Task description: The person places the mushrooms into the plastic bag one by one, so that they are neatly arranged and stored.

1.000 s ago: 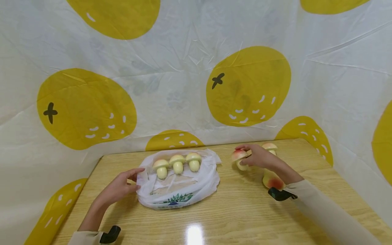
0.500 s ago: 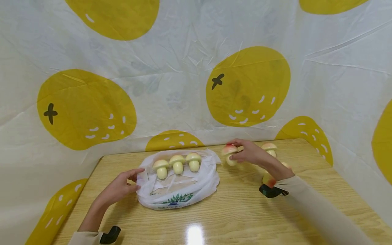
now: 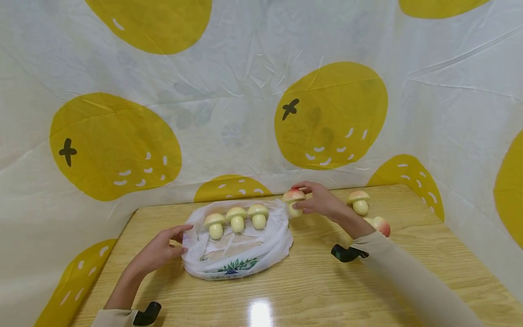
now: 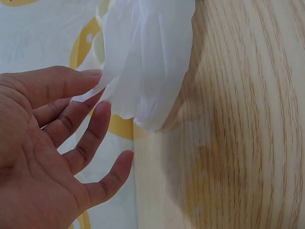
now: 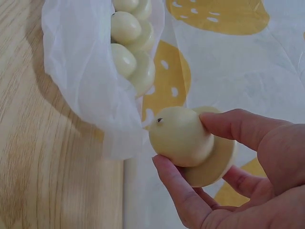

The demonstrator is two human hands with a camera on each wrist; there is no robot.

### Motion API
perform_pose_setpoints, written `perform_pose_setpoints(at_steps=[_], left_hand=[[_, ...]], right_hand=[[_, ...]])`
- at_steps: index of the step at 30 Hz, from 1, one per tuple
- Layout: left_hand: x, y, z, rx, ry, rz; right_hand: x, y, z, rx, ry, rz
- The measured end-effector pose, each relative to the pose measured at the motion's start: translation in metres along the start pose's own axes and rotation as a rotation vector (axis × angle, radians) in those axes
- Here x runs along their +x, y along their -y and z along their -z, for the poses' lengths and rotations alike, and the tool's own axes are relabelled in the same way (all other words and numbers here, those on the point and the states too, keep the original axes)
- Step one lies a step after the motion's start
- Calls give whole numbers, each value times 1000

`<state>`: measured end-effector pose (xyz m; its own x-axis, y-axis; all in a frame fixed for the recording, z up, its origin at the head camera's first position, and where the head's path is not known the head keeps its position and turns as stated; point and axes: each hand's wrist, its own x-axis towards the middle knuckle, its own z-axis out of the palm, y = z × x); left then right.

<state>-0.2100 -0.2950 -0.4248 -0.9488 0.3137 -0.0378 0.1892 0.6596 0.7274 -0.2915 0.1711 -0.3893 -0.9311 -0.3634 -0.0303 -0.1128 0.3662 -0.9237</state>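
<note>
Between the thumb and fingers of my right hand (image 3: 320, 200) is a toy mushroom (image 5: 181, 136), pale yellow with a reddish cap, held just off the right edge of the white plastic bag (image 3: 269, 245). The bag lies spread on the table with its mouth wide. Inside it, three similar mushrooms (image 3: 237, 222) stand in a row. My left hand (image 3: 163, 247) pinches the bag's left rim between thumb and fingers, the other fingers loosely bent, as the left wrist view shows.
Another toy mushroom (image 3: 359, 204) stands at the back right of the wooden table (image 3: 196, 304). A yellow-and-red piece (image 3: 381, 225) lies nearer, partly hidden behind my right forearm. A white cloth (image 3: 237, 136) printed with yellow fruit hangs behind and beside the table.
My right hand has carried the mushroom leftward, from near the other loose pieces to the bag's right edge. The left hand and the bag stay in place.
</note>
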Motion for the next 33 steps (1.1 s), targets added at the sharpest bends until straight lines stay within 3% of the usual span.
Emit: perform_pose_setpoints(at_steps=[10, 22, 33], left_hand=[[-1, 1, 1, 5, -3, -8], [-1, 2, 0, 9, -11, -5], [0, 3, -1, 11, -6, -10]], right_hand=[[14, 7, -25, 58, -37, -29], [25, 9, -59, -14, -105, -19], [24, -4, -64, -127, -160, -112]])
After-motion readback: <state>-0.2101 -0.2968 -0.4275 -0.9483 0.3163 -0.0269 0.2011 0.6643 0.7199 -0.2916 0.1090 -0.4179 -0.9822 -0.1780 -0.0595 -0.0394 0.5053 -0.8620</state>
